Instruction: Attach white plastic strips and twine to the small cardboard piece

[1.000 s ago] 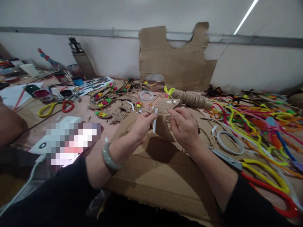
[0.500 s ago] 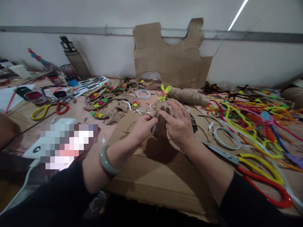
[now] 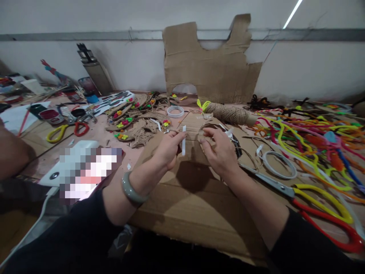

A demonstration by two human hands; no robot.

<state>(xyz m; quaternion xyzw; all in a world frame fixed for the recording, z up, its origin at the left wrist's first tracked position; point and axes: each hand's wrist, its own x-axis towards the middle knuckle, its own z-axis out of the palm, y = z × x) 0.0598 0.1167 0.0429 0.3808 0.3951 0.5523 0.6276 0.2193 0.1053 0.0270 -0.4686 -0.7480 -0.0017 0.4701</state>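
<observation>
A piece of brown cardboard [image 3: 194,146] is held up between my two hands, casting a shadow on the larger cardboard sheet [image 3: 176,213] below it. A white strip of tape [image 3: 184,140] runs along its left side. My left hand [image 3: 168,150], with a bangle on the wrist, is closed on that left edge, thumb and fingertips beside the strip. On the opposite edge my right hand [image 3: 219,152] is closed with curled fingers, its fingertips partly hidden. Behind the piece, a cone of twine [image 3: 228,113] lies on its side.
Large scissors [image 3: 288,190] lie right of my right arm, near a tape roll [image 3: 279,165] and colourful fuzzy stems [image 3: 313,144]. Twine-covered shapes [image 3: 134,133] and a second tape roll [image 3: 175,111] lie behind. At left are a power bank [image 3: 61,163] and another person's arm [image 3: 11,156].
My right hand has moved off the tape area to the cardboard's right edge, and its fingers have curled in. The white strip is now exposed. The view has shifted slightly.
</observation>
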